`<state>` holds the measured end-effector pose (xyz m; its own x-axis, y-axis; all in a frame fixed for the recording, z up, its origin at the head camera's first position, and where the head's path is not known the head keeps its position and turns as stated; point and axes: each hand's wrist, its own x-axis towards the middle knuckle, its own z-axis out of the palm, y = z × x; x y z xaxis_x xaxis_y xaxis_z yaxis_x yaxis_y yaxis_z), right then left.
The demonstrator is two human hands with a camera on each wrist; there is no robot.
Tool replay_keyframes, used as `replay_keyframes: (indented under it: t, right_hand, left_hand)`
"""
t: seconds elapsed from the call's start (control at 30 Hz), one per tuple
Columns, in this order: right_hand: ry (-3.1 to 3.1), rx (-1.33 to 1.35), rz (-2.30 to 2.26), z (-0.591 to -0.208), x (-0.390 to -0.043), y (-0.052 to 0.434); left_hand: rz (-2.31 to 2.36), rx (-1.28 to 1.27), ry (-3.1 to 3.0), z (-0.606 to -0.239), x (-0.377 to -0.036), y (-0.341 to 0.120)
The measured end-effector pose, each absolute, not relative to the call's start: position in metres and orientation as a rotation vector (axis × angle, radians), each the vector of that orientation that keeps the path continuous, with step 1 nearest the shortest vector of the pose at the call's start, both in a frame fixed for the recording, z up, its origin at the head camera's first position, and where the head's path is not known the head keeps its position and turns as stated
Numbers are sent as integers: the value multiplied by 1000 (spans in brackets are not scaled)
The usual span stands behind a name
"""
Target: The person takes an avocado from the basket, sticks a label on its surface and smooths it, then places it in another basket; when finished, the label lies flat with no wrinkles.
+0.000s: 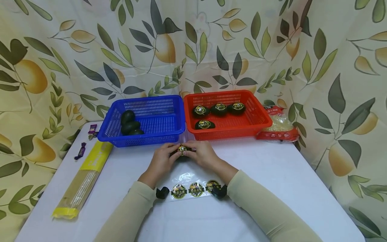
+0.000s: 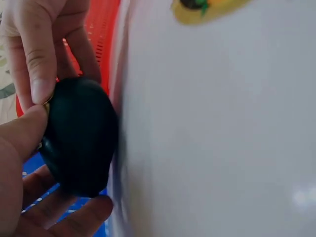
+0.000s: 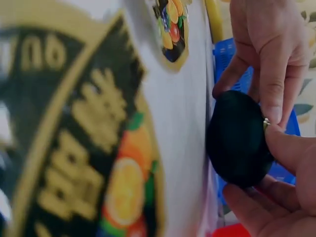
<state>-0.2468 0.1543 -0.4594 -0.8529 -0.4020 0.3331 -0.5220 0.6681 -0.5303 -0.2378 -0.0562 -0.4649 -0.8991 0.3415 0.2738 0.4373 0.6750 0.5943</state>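
A black egg-shaped object (image 1: 182, 149) (image 2: 79, 138) (image 3: 237, 138) with a round gold-and-black sticker on top rests on the white table, just in front of the two baskets. My left hand (image 1: 164, 157) and my right hand (image 1: 202, 154) grip it from either side, with the thumbs pressing near the sticker. Between my forearms lies a clear backing strip (image 1: 195, 189) carrying three round stickers. The blue basket (image 1: 142, 138) holds plain black eggs (image 1: 129, 124). Several stickered eggs (image 1: 219, 108) lie in the red basket (image 1: 229, 133).
A long yellow-ended packet (image 1: 81, 178) lies along the table's left edge, with purple wrapped sweets (image 1: 81, 150) beside it. A red packet of noodles (image 1: 279, 127) sits right of the red basket. A leaf-print curtain hangs behind.
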Motion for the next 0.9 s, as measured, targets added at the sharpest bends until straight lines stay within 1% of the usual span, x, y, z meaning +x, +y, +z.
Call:
replay_keyframes:
  t: [0.1, 0.33, 0.57, 0.77, 0.9]
  right_hand:
    - [-2716, 807, 867, -455, -247, 153]
    - [-2751, 890, 687, -448, -246, 147]
    - [-2813, 937, 569, -440, -249, 141]
    - [-2921, 974, 609, -434, -254, 143]
    - [-2976, 1039, 685, -434, -257, 143]
  left_hand:
    - [-1152, -578, -2797, -465, -243, -60]
    - [-1661, -322, -2738, -466, -255, -68]
    - [-1872, -95, -2795, -458, -259, -70]
    - [-1943, -28, -2819, -456, -258, -71]
    - [-1947, -57, -2803, -460, -256, -70]
